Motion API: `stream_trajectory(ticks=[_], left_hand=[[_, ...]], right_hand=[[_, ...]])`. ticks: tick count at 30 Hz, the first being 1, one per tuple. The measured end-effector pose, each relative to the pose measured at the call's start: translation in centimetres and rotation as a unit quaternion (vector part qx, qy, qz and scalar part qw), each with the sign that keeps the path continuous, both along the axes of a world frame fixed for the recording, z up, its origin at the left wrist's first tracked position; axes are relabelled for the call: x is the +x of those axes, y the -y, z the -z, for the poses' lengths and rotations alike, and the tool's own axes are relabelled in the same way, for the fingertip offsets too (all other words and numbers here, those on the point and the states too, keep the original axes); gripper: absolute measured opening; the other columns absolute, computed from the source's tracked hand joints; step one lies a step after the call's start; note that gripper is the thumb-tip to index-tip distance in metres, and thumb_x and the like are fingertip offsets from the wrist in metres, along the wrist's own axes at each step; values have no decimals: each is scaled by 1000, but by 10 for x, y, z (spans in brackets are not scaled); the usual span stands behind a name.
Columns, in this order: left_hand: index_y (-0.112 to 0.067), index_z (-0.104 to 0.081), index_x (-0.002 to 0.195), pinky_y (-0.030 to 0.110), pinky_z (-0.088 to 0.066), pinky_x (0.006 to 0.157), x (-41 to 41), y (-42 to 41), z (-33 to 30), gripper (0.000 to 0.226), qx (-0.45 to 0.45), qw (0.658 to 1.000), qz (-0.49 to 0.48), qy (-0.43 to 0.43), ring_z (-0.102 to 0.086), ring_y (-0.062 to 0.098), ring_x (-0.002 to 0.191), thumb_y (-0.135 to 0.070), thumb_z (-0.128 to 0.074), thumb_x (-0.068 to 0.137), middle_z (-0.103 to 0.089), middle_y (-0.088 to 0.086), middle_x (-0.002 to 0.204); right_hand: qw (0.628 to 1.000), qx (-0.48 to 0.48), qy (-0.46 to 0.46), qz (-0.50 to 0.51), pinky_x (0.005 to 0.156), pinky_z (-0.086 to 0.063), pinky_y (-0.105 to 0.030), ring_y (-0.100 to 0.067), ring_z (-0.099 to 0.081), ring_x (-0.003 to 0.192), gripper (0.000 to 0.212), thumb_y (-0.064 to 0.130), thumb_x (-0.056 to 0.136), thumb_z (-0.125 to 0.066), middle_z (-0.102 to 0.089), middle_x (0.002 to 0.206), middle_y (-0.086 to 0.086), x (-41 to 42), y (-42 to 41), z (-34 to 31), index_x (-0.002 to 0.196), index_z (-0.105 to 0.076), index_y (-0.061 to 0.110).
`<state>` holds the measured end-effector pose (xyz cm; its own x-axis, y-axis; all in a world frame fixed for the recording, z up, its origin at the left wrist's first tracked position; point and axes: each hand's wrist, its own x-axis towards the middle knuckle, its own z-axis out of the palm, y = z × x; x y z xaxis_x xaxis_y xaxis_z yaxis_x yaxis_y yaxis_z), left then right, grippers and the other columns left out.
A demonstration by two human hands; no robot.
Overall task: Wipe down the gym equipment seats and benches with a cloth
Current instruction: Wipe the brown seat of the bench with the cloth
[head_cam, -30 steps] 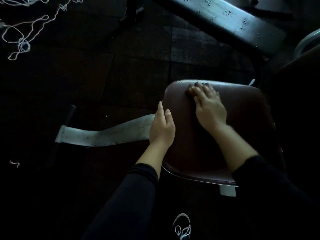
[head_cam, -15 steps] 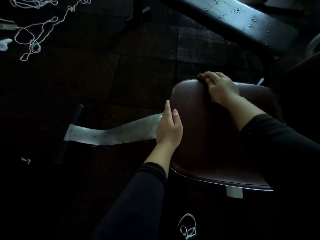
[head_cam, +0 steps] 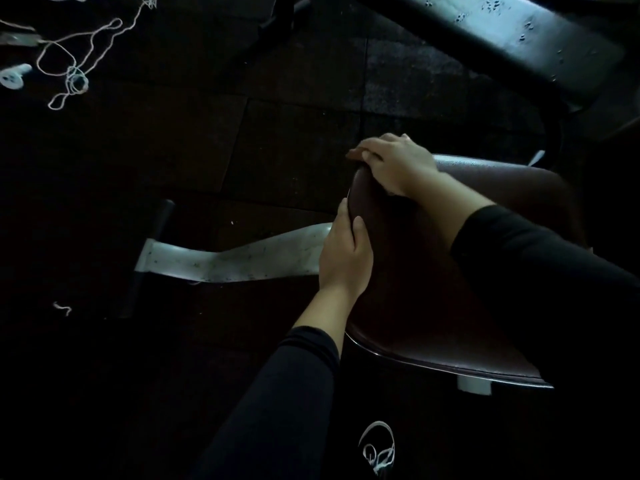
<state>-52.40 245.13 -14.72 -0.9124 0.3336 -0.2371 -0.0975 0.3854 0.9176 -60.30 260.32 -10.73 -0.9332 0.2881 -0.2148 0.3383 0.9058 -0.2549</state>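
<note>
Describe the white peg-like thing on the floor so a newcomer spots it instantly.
Start at the brown seat under both hands, then go to the far upper-left floor, where loose string lies tangled. Just left of it lies the small white plastic piece: solid and stubby, not thin and looping.

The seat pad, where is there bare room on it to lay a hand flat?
The brown seat pad is bare across its middle and near edge, between the left hand gripping its left rim and the right forearm. The far left corner is crowded: the right hand presses there.
</note>
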Motion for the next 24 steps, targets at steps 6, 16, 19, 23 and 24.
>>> stream_trajectory(ticks=[6,16,19,23,24], left_hand=[[-21,-23,152,20,-25,107,4,2,1,49,-3,1000,-9,14,-31,9,139,-34,-27,104,-37,-3,152],[-27,-32,148,26,-35,109,41,25,-3,45,10,999,-25,20,-39,2,134,-35,-32,104,-43,-11,147],[-25,-30,149,17,-30,105,41,26,-9,46,-8,1000,-15,14,-35,0,134,-31,-34,104,-40,-10,149],[-30,-32,147,30,-40,106,40,29,-11,45,-40,999,11,4,-42,2,131,-34,-32,102,-45,-12,144],[-30,-31,147,36,-42,105,39,31,-12,46,-59,998,17,8,-43,7,131,-36,-31,102,-45,-11,144]], right_hand=[[996,16,0,93,102,-36,-46,-31,-35,130,36,40,99,-30,-46,138,-3,8,-19,5,130,-48,36],[977,18,-54,-207,118,-3,-38,-21,-16,145,38,28,100,-37,-37,149,1,56,53,6,136,-47,31],[980,-9,-78,-181,119,-9,-39,-22,-15,145,40,26,100,-38,-36,150,-1,68,52,4,139,-45,27],[993,-52,-69,-81,117,-19,-44,-25,-10,145,43,19,100,-37,-27,153,-6,71,53,-2,143,-39,23],[994,-59,-64,-61,116,-22,-46,-27,-9,145,44,17,100,-37,-25,154,-7,72,53,-4,144,-37,22]])
